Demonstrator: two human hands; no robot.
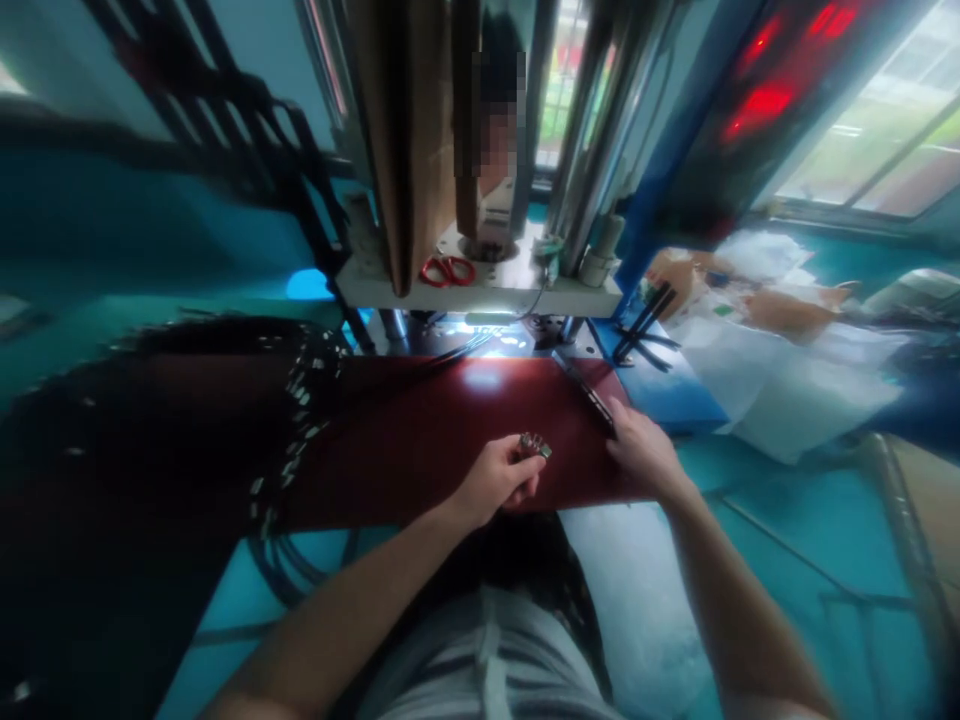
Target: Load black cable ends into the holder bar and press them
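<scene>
My left hand (501, 476) is closed over the middle of the red-brown work board, pinching several small metal connector-like pieces (534, 446) between thumb and fingers. To the right, my right hand (641, 445) is closed on the near end of a long, narrow dark tool (589, 393). The tool slants away across the board, its pale tip toward the machine; blur hides its exact kind. Beyond both hands, thin dark cables (450, 352) reach into the lit gap of the press (480, 295).
Black cables with pale ends (300, 410) pile up at the left. Red-handled scissors (448, 271) lie on the press plate. White plastic bags (795, 370) stand at the right, near a cardboard box (922, 500). A person (495, 150) is partly visible behind the press.
</scene>
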